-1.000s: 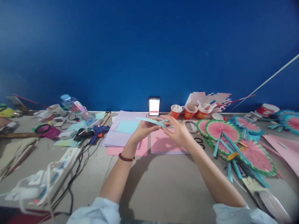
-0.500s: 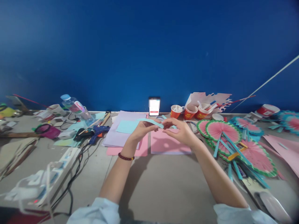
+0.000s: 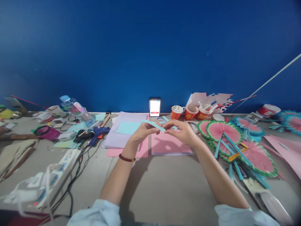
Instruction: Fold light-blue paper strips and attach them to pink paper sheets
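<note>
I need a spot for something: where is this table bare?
The widest bare patch of table lies between left forearm and right forearm, nearer than the pink sheets. A smaller one: left forearm to black cables. Paper fans crowd the right; bottle, glue gun and power strip, the left.

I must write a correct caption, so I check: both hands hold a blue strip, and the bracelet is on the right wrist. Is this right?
Not the wrist: the head view shows the bracelet on the left one. The left hand and right hand do hold the blue strip.
</note>
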### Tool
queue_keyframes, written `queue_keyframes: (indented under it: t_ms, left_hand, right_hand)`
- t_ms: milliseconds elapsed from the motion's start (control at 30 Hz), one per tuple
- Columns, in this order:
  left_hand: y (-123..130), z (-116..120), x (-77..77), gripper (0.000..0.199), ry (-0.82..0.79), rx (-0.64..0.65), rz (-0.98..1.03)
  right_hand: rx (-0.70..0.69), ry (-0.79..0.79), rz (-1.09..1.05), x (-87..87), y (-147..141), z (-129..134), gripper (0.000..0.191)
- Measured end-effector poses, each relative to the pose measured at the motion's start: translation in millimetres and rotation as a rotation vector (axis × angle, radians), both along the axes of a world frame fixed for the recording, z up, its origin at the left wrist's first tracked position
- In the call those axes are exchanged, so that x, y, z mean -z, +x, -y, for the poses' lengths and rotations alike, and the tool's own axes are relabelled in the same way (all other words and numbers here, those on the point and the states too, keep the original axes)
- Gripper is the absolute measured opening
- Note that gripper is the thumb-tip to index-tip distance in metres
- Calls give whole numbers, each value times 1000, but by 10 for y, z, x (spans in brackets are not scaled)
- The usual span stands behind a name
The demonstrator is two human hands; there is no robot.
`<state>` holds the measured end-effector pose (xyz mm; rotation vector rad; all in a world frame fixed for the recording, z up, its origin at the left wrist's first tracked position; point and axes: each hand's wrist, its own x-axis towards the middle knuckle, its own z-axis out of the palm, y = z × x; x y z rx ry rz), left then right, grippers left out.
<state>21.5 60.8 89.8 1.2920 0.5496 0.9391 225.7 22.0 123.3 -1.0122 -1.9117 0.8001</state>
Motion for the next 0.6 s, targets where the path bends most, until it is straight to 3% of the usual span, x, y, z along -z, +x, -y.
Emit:
queue_keyframes:
  t_ms: [167, 400, 600]
  left_hand:
    - [-7, -12, 24, 25, 13, 14, -29]
    - [-32, 49, -78, 26, 27, 79, -195]
    - [-16, 82, -145, 27, 163, 189, -356]
  right_hand:
    - [-41, -69, 4, 12, 27, -24, 14]
    - [-190, -260, -5, 51, 112, -64, 23]
    - [-295, -405, 181, 56, 131, -94, 25]
